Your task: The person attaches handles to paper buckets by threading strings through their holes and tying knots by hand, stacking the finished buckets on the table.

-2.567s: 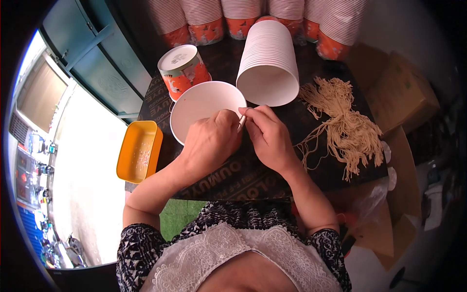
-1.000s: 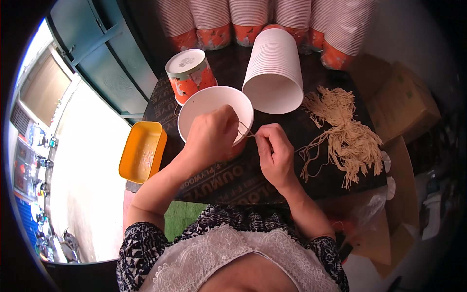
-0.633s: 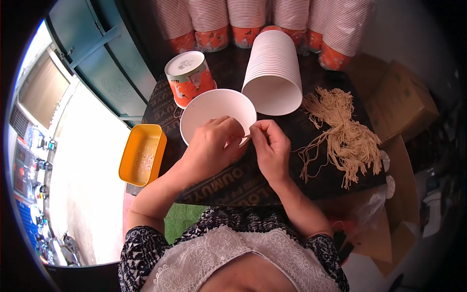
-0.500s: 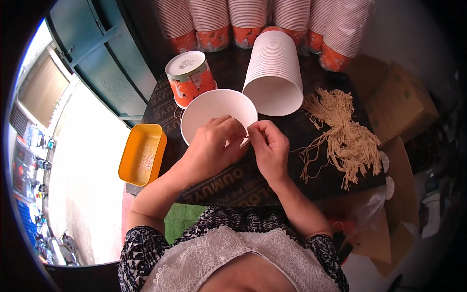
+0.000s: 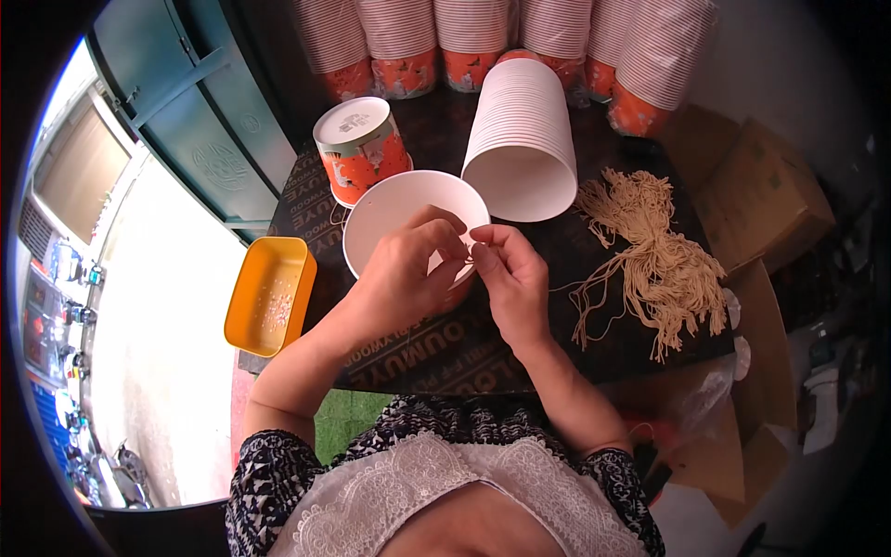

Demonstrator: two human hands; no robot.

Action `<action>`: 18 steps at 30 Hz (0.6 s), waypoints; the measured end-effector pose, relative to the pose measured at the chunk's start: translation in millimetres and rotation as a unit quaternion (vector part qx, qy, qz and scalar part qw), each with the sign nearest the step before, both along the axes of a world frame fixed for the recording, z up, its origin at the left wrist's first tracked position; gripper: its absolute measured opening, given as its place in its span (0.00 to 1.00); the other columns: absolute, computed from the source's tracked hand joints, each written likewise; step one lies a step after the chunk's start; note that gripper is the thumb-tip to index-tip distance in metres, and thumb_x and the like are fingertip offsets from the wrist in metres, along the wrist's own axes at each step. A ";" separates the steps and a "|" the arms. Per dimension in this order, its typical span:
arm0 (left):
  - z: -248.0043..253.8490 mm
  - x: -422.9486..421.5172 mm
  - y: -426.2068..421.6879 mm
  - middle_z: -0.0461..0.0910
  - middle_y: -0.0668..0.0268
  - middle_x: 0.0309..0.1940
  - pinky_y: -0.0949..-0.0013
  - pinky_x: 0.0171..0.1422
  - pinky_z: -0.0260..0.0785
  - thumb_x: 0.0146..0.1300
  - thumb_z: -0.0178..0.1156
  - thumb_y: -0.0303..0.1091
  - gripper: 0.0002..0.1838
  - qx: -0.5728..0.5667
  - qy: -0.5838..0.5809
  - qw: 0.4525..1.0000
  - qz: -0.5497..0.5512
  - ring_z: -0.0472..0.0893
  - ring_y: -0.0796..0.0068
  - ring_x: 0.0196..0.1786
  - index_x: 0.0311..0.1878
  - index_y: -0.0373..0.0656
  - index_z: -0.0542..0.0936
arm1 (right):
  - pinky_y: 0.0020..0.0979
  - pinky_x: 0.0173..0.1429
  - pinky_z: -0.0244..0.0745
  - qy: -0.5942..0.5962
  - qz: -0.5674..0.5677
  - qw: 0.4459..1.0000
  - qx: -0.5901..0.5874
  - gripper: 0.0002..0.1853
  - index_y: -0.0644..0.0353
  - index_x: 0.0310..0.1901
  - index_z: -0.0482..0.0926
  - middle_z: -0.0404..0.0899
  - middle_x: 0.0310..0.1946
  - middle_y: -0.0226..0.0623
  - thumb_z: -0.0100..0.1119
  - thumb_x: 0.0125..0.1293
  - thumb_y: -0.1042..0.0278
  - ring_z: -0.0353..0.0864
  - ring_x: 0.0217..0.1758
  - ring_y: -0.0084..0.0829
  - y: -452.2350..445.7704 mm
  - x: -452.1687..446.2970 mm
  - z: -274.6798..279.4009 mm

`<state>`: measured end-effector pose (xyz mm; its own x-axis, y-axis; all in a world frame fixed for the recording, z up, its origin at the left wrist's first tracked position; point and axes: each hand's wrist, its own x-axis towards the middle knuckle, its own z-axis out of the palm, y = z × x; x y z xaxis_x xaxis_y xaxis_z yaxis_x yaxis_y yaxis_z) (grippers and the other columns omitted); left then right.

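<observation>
White tub (image 5: 382, 206) is set mouth-up on the table (image 5: 408, 360), and string (image 5: 470, 261) seems to be getting fiddled into place at its right rim. Left hand (image 5: 408, 265) is half curled at the rim, can't tell what's gripped. String looks pinched between right hand (image 5: 513, 278) thumb and forefinger. Small, careful pull is probably called for next.

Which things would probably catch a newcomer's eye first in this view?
Probably the yellow box at the left edge of the dark table. Next, perhaps, the white-lined cup in the middle, with the left hand and right hand close together at its near right rim. Then the tangled beige string on the right.
</observation>
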<state>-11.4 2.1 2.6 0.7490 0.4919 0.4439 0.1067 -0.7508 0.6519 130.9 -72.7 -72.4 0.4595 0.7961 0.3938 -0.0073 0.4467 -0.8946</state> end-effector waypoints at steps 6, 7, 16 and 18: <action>-0.9 2.5 3.1 0.82 0.60 0.45 0.63 0.56 0.74 0.56 0.66 0.19 0.06 -0.003 -0.003 1.000 -0.012 0.83 0.61 0.51 0.34 0.38 0.78 | 0.20 0.37 0.73 0.002 0.017 1.000 -0.007 0.07 0.65 0.44 0.74 0.78 0.30 0.28 0.58 0.75 0.69 0.75 0.33 0.13 -0.8 2.4 1.1; -0.5 3.2 4.0 0.83 0.60 0.44 0.64 0.56 0.74 0.56 0.66 0.20 0.06 -0.003 -0.003 1.000 -0.019 0.83 0.62 0.50 0.34 0.38 0.78 | 0.20 0.37 0.73 0.001 0.017 1.000 -0.007 0.07 0.65 0.44 0.74 0.78 0.30 0.28 0.58 0.75 0.70 0.75 0.33 0.13 -0.7 2.5 1.6; -1.1 8.6 7.1 0.84 0.62 0.33 0.68 0.48 0.76 0.59 0.64 0.21 0.03 -0.060 0.048 0.997 0.017 0.84 0.72 0.39 0.36 0.34 0.80 | 0.23 0.38 0.72 -0.060 -0.011 0.998 -0.005 0.08 0.66 0.43 0.77 0.80 0.31 0.31 0.55 0.76 0.69 0.76 0.34 0.16 -3.1 7.3 -0.1; -0.2 9.1 6.3 0.84 0.63 0.32 0.69 0.47 0.76 0.59 0.63 0.21 0.03 -0.053 0.038 0.998 0.015 0.83 0.73 0.38 0.36 0.34 0.80 | 0.24 0.39 0.72 -0.088 -0.018 0.996 -0.018 0.08 0.66 0.43 0.78 0.81 0.31 0.33 0.54 0.77 0.70 0.77 0.35 0.17 -9.2 8.2 6.8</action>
